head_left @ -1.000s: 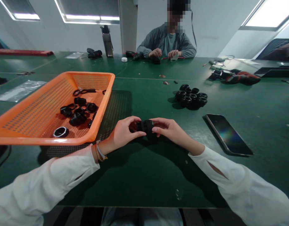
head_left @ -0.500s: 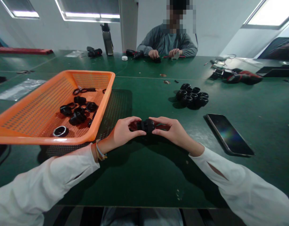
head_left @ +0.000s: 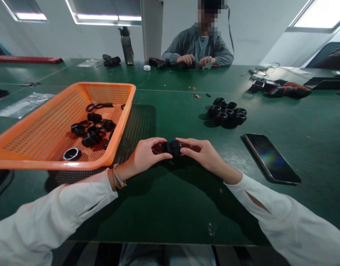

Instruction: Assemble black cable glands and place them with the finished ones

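Observation:
Between my two hands, a black ridged cylindrical fitting [head_left: 172,147] lies on its side just above the green table. My left hand [head_left: 147,152] pinches its left end with thumb and fingers. At the right end, the thumb and fingers of my right hand [head_left: 201,150] close around the rim. Left of my hands stands an orange perforated basket [head_left: 133,92] with several black ring-like parts [head_left: 92,136] inside. One part there, a ring with a silvery edge [head_left: 72,154], lies near the front wall. Beyond my right hand, several black rounded fittings [head_left: 227,112] are clustered together.
A phone [head_left: 271,158] lies right of my hands. Across the green table [head_left: 170,207] sits a person [head_left: 199,48] with both hands on small items. A bottle [head_left: 127,46], power tools [head_left: 158,62] and a red-black item [head_left: 290,90] lie farther back.
My right thumb has shifted slightly along the fitting's right end, while my left hand keeps its hold. Across the table, the person's hand on the left has lifted a little.

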The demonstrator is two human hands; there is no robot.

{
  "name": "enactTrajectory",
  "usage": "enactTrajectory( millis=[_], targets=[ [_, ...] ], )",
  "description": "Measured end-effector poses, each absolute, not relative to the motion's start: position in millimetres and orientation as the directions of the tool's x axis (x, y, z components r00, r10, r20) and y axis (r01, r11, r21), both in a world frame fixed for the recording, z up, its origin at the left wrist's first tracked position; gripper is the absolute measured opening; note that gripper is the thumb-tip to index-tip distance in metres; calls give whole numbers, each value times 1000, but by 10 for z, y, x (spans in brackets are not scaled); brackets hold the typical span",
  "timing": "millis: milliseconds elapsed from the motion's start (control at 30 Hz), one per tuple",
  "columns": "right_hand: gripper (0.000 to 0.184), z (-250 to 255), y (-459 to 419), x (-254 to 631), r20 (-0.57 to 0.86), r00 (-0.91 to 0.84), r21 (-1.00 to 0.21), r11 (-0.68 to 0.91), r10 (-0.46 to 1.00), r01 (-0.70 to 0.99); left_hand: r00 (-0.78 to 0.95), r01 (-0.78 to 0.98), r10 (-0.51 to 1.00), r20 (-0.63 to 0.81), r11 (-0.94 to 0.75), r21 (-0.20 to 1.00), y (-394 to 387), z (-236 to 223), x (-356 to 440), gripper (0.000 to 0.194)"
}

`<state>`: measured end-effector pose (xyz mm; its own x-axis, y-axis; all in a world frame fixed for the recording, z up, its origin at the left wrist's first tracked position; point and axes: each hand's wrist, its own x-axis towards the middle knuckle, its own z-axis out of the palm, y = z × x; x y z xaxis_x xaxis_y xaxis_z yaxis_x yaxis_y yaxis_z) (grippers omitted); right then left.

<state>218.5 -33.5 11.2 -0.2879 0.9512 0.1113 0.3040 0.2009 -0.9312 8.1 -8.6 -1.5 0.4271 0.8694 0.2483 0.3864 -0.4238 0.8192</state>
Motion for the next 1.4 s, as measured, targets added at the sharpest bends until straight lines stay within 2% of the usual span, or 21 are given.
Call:
enactTrajectory(
  millis=[200, 433, 667, 767, 933, 1033, 1267, 1400],
  targets=[
    [36, 95, -348, 2182, 160, -291, -894, 263, 943, 363, 450, 417, 846, 287, -483, 770, -96, 18, 79, 40],
    [35, 93, -379, 2159, 230, -296, -838, 343, 927, 423, 498, 496, 805, 323, -570, 655, -94, 49, 66, 34],
    [33, 100, -420, 2147, 281, -292, -793, 393, 914, 465, 551, 493, 755, 355, -638, 592, -110, 63, 56, 34],
    [35, 112, -408, 2156, 245, -274, -843, 344, 930, 414, 557, 496, 751, 355, -644, 583, -108, 64, 60, 36],
    [36, 66, -357, 2176, 99, -278, -960, 166, 955, 226, 530, 539, 760, 375, -644, 543, -114, 44, 68, 38],
    [35, 15, -341, 2175, 42, -251, -988, 77, 967, 133, 528, 540, 754, 390, -653, 532, -117, 26, 67, 39],
    [30, 60, -348, 2190, 125, -259, -967, 176, 958, 183, 549, 550, 750, 370, -657, 516, -107, 33, 73, 41],
    [31, 73, -353, 2198, 110, -263, -976, 154, 959, 155, 553, 552, 755, 351, -648, 525, -111, 42, 66, 40]
  ],
)
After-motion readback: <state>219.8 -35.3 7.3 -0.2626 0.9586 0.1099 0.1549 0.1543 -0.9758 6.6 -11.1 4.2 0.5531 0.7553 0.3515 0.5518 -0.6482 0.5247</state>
